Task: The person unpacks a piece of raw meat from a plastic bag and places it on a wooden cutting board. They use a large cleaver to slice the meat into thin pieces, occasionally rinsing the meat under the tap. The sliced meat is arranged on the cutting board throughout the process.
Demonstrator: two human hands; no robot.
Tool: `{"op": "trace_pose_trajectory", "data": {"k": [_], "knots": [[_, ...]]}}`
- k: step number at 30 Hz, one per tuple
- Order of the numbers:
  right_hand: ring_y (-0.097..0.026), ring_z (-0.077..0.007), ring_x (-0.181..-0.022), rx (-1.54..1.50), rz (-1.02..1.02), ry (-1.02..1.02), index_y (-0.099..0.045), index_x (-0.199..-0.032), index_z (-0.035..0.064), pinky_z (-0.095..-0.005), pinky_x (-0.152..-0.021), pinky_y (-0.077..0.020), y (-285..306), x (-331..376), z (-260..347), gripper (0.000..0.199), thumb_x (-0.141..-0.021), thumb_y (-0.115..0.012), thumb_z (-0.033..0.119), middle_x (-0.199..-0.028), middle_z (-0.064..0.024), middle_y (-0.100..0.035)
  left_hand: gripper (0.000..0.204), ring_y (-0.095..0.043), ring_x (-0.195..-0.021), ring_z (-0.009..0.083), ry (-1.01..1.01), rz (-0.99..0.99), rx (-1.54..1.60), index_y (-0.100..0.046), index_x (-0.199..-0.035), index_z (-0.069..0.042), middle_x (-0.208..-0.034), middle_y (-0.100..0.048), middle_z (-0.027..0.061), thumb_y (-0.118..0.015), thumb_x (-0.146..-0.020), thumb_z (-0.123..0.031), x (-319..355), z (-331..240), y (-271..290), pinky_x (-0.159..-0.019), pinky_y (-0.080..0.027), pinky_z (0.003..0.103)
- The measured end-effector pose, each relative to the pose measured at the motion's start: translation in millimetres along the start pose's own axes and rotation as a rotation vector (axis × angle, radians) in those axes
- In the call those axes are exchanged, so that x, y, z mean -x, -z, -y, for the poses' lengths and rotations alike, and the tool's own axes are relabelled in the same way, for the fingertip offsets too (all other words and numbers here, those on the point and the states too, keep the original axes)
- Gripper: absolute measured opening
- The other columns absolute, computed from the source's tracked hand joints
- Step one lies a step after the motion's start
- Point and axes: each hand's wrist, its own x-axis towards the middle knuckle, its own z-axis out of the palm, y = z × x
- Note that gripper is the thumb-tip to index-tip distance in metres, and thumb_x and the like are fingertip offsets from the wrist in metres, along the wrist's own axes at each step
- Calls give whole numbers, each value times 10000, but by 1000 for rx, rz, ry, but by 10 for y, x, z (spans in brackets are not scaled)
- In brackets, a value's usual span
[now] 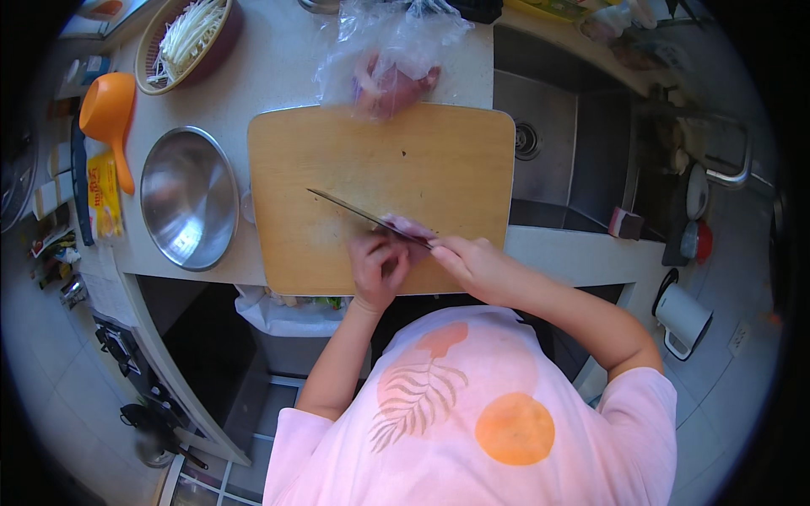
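Observation:
On the wooden cutting board [337,152] lies a small piece of pink raw meat [408,226], close to the near edge. My right hand [474,266] grips a knife [354,208], whose blade points up and left across the meat. Just left of the meat, my left hand [377,263] has its fingers curled near the blade and partly blurred; whether they pinch part of the meat is hidden. More raw meat [392,88] sits at the board's far edge, partly covered by a clear plastic bag [363,42].
A steel bowl [190,198] stands left of the board, with an orange ladle [110,110] and a yellow packet [105,194] beyond it. White enoki mushrooms [190,42] fill a basket at the far left. To the right is a steel sink [540,190]; a lined bin [287,316] stands below the counter.

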Motion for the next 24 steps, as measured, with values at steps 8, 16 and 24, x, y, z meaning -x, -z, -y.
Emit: {"op": "trace_pose_trajectory", "data": {"k": [8,16,24], "knots": [[-630,-333,-741,-138,-31,-152,-539,-1140,-40,-379,-676,-478,236,376,107,435,-982,-409,344,-798,-209,-623,467,-547,-889,313,-19,104,19,-522,-1036,-78,-979,-547,111,-765,-642,-17,63,-81,172,-793,-447,414],[-619,-431,-826,-64,-37,-108,-505,-1168,-44,-426,-741,-496,33,763,-58,408,-974,-431,307,-890,-252,-638,488,-547,-882,332,-10,132,-40,-528,-1061,-50,-1025,-559,147,-782,-646,-86,-19,-75,69,-755,-443,418],[-617,-437,-800,38,-31,-136,-522,-1113,-51,-466,-705,-498,-55,737,-142,373,-955,-462,281,-861,-273,-629,451,-523,-907,341,-35,184,-2,-518,-1055,-63,-1045,-547,148,-768,-688,-143,67,106,20,-782,-419,445]]}}
